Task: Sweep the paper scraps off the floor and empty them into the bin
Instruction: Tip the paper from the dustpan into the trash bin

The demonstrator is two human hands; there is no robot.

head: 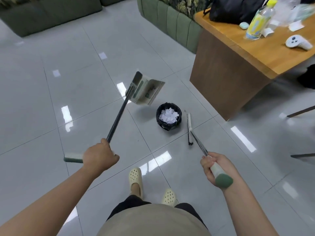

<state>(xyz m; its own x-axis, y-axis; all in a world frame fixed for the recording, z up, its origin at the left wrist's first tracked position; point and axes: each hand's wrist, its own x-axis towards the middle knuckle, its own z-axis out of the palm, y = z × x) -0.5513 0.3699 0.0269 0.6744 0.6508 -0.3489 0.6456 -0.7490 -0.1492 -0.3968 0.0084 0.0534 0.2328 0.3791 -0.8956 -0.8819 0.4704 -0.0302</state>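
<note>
Holding the dustpan (144,88) up off the floor beside the bin (168,118), I have my left hand (99,155) wrapped round its long handle so the tray hangs tipped and looks emptied. My right hand (215,167) is curled round the grip of the broom (190,129), whose head rests on the tiles just right of the bin, out of the way. White paper scraps (168,116) fill the bin, so I judge the emptying done

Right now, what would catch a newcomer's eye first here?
The dustpan, held up on its long handle by the left hand, hangs left of a small black bin full of white paper scraps. The right hand holds a broom, its head beside the bin.
</note>
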